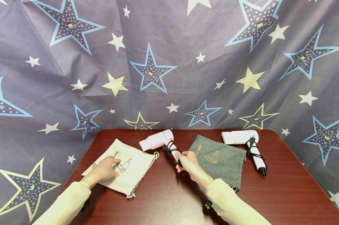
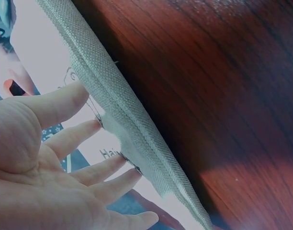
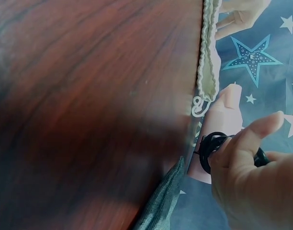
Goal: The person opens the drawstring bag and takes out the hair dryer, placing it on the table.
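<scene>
At the left of the table lies a flat cream drawstring bag [image 1: 134,172] printed with a hair dryer drawing. My left hand [image 1: 105,168] is over it, fingers loosely spread, fingertips right at its printed face; the left wrist view shows the spread fingers beside the bag's edge [image 2: 122,105]. My right hand [image 1: 190,164] grips the handle of a pink hair dryer [image 1: 156,139], thumb on top. A black cord [image 3: 213,143] is wound round that handle. The dryer's nozzle points left, toward the cream bag.
A dark grey drawstring bag [image 1: 227,161] with yellow print lies flat just right of my right hand. Behind it to the right is a white hair dryer [image 1: 237,137], its black cord wrapped round the handle. A star-patterned curtain [image 1: 172,78] hangs behind the table [image 1: 164,203].
</scene>
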### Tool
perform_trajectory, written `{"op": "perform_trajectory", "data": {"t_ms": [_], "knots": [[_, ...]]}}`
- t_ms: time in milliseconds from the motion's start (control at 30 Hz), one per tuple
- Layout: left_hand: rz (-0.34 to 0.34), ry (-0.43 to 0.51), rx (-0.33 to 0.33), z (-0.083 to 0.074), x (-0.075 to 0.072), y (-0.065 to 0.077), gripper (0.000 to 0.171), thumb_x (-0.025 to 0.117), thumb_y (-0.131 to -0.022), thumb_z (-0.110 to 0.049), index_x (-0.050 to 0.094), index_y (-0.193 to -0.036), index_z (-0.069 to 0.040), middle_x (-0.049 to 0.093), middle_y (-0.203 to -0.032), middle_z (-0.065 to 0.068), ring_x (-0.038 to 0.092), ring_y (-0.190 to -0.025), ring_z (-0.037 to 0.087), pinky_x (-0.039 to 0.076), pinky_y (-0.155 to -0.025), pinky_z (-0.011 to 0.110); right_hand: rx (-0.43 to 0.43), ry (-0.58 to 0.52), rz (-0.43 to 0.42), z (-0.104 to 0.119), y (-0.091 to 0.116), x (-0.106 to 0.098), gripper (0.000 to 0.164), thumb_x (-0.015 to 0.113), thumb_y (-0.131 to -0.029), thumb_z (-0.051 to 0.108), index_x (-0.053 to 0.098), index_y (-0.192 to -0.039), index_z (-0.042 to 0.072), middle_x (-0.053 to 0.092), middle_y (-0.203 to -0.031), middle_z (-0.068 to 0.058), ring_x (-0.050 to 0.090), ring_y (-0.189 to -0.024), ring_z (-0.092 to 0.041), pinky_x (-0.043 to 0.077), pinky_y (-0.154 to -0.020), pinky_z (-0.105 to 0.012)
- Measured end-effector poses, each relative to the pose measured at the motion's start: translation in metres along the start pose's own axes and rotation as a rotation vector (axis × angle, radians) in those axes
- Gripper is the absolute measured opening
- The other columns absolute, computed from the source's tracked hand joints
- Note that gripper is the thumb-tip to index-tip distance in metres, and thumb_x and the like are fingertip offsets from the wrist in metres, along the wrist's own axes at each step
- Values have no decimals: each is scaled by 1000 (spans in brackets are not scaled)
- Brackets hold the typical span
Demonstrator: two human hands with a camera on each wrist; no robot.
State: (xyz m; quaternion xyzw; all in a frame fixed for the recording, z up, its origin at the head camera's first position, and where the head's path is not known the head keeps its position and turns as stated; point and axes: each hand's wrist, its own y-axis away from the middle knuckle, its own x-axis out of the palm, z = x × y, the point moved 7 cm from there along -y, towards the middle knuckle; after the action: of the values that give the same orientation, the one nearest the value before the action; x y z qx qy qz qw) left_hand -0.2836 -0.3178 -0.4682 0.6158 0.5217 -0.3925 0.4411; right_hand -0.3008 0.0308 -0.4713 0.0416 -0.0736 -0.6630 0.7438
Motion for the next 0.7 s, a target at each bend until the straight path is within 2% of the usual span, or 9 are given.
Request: {"op": "perform_trajectory", "data": {"t_ms": [167, 500, 700], "knots": [[3, -4, 5, 0, 0, -1, 67, 90, -80, -14, 64, -141, -2, 45, -148, 38, 46, -135, 57, 22, -99, 87, 2, -2, -13, 0, -3, 3, 26, 59, -105, 13, 54, -113, -11, 57, -79, -10, 55, -48, -10, 49, -46, -21], [2, -3, 14, -1, 0, -2, 66, 90, -79, -14, 65, -140, -2, 47, -147, 37, 47, -134, 56, 22, -99, 88, -4, -35, -21, -2, -5, 6, 23, 59, -105, 11, 53, -110, -11, 55, -81, -11, 55, -48, -10, 50, -46, -22], [-13, 6, 19, -2, -2, -1, 63, 91, -77, -12, 68, -135, -2, 53, -142, 33, 50, -132, 53, 22, -98, 87, 3, -32, -24, -4, -9, 7, 20, 58, -105, 10, 53, -107, -9, 56, -81, -12, 57, -48, -10, 53, -47, -24]]}}
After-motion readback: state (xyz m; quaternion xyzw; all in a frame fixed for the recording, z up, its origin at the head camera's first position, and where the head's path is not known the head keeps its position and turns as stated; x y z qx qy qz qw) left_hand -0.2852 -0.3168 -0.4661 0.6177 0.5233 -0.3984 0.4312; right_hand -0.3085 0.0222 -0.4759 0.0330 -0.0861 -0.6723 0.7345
